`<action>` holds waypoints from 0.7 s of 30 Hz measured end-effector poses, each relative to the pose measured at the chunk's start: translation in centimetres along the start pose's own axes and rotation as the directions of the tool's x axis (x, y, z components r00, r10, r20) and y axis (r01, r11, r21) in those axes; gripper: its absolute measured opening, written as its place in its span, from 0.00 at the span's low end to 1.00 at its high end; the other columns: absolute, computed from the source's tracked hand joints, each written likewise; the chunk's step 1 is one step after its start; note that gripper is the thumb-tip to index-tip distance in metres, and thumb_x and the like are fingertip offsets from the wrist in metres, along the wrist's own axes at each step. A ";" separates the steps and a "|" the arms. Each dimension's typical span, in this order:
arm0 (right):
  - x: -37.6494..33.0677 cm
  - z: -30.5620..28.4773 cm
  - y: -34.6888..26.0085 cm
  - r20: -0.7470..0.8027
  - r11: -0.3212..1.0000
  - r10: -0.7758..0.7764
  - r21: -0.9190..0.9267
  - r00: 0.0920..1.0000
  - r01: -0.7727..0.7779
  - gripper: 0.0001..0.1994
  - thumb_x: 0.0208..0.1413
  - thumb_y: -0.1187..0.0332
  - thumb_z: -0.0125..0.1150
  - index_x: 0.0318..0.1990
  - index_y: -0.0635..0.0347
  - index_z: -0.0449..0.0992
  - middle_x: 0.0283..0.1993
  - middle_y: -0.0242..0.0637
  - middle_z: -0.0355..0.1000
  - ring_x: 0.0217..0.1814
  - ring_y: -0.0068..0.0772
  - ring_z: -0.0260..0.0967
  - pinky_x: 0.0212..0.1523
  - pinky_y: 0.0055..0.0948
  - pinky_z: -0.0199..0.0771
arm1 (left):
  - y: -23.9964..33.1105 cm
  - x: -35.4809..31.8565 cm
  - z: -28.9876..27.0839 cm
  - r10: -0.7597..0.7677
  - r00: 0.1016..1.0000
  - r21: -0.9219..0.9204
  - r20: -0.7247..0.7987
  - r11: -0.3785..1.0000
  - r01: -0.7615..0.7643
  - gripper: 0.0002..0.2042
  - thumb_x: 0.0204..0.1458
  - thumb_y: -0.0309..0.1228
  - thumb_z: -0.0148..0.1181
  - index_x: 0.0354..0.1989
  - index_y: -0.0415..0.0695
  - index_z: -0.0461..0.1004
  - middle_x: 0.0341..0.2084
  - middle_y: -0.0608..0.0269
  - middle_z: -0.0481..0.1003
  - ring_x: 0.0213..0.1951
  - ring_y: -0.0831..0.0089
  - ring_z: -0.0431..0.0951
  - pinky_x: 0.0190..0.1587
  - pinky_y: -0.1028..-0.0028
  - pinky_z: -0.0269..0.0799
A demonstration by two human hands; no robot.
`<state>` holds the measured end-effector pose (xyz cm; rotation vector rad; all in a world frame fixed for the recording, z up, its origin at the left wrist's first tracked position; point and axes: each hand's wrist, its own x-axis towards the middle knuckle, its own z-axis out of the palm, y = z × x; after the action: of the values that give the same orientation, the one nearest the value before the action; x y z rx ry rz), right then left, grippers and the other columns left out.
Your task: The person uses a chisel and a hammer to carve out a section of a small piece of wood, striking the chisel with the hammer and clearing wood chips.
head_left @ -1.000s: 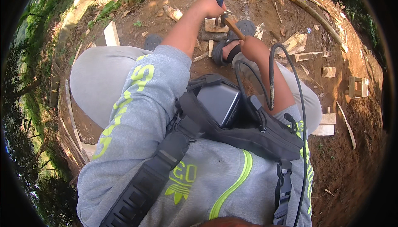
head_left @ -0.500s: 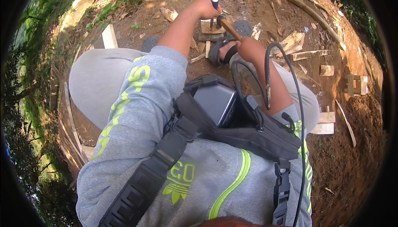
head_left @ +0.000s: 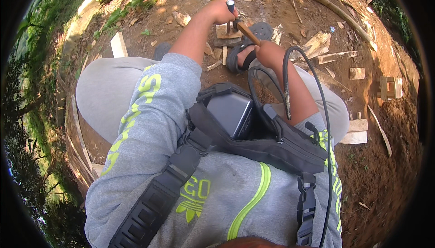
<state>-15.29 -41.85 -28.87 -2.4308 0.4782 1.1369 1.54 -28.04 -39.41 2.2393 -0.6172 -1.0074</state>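
Note:
My left hand (head_left: pixel 220 12) is closed around a chisel (head_left: pixel 230 7) with a dark handle and a bright metal cap. The chisel stands nearly upright, its blade pointing down at a small wood block (head_left: pixel 225 32). A darker piece of wood (head_left: pixel 228 42) lies under that block. In my right hand (head_left: pixel 269 51) is a hammer (head_left: pixel 248 33), gripped by its wooden handle. Its dark head is just right of the chisel, below my left hand; whether it touches the blade or the block I cannot tell.
Beside the block rests my sandalled right foot (head_left: pixel 240 59). Wood offcuts (head_left: pixel 357 73) and split pieces (head_left: pixel 318 43) litter the dirt at the right, with a small wooden frame (head_left: pixel 390 88) beyond. A black bag (head_left: pixel 272 146) hangs at my chest, its cable (head_left: pixel 312 73) looping over my right forearm.
The whole view has shifted slightly. Both hands keep their grips on the chisel and the hammer, and the hammer head stays close beside the chisel.

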 end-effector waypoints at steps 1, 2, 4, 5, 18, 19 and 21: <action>-0.4 -0.2 -0.2 0.005 1.000 -0.012 0.003 1.000 0.012 0.22 0.71 0.56 0.51 0.52 0.68 0.81 0.50 0.60 0.81 0.55 0.60 0.79 0.58 0.51 0.76 | 0.1 -0.1 -0.1 -0.003 1.000 0.013 0.006 1.000 0.003 0.12 0.51 0.32 0.71 0.44 0.49 0.87 0.42 0.62 0.87 0.45 0.68 0.85 0.50 0.66 0.79; -0.5 -0.2 -0.2 0.007 1.000 -0.019 0.007 1.000 0.019 0.22 0.71 0.56 0.51 0.52 0.68 0.81 0.49 0.60 0.81 0.55 0.60 0.79 0.58 0.51 0.76 | -0.1 0.0 0.0 0.006 1.000 0.010 0.006 1.000 -0.006 0.12 0.51 0.32 0.70 0.44 0.49 0.87 0.42 0.62 0.87 0.45 0.68 0.85 0.50 0.66 0.79; -0.4 -0.2 -0.1 0.008 1.000 -0.025 0.015 1.000 0.025 0.22 0.71 0.56 0.51 0.52 0.68 0.81 0.49 0.60 0.81 0.55 0.61 0.79 0.58 0.51 0.77 | -0.3 0.2 0.2 0.024 1.000 0.002 0.008 1.000 -0.024 0.12 0.51 0.32 0.70 0.44 0.50 0.87 0.42 0.62 0.87 0.45 0.68 0.85 0.50 0.66 0.79; -0.2 0.0 0.1 0.001 1.000 -0.015 0.018 1.000 0.015 0.22 0.71 0.56 0.51 0.52 0.68 0.81 0.49 0.60 0.81 0.55 0.61 0.79 0.58 0.51 0.77 | -0.3 0.3 0.3 0.022 1.000 0.009 0.005 1.000 -0.022 0.12 0.51 0.32 0.70 0.44 0.50 0.87 0.42 0.62 0.87 0.44 0.68 0.85 0.50 0.66 0.79; 3.6 3.3 3.2 -0.140 0.999 0.041 -0.015 0.989 -0.043 0.22 0.71 0.56 0.51 0.51 0.69 0.81 0.48 0.61 0.81 0.54 0.61 0.79 0.57 0.52 0.77 | -0.2 3.3 1.2 -0.018 0.998 0.139 -0.067 0.990 0.027 0.18 0.54 0.46 0.64 0.41 0.45 0.86 0.35 0.55 0.85 0.39 0.64 0.85 0.44 0.63 0.78; 4.4 3.9 3.9 -0.156 0.999 0.035 -0.034 0.987 -0.041 0.22 0.71 0.55 0.51 0.51 0.69 0.80 0.47 0.60 0.81 0.53 0.60 0.80 0.56 0.53 0.77 | 0.1 3.4 1.4 -0.027 0.996 0.153 -0.080 0.987 0.039 0.19 0.54 0.47 0.64 0.40 0.44 0.86 0.34 0.55 0.85 0.39 0.64 0.85 0.44 0.63 0.78; 5.2 4.1 4.9 -0.178 0.999 0.039 -0.006 0.983 -0.041 0.23 0.71 0.54 0.51 0.50 0.69 0.80 0.45 0.58 0.81 0.50 0.57 0.81 0.54 0.52 0.78 | 0.0 3.5 1.3 -0.018 0.992 0.137 -0.123 0.990 0.035 0.19 0.53 0.48 0.64 0.39 0.44 0.87 0.33 0.55 0.85 0.38 0.63 0.85 0.43 0.63 0.78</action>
<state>-17.01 -44.66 -36.40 -2.5546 0.5794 0.9439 2.58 -30.63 -41.86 2.4162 -0.6215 -0.8560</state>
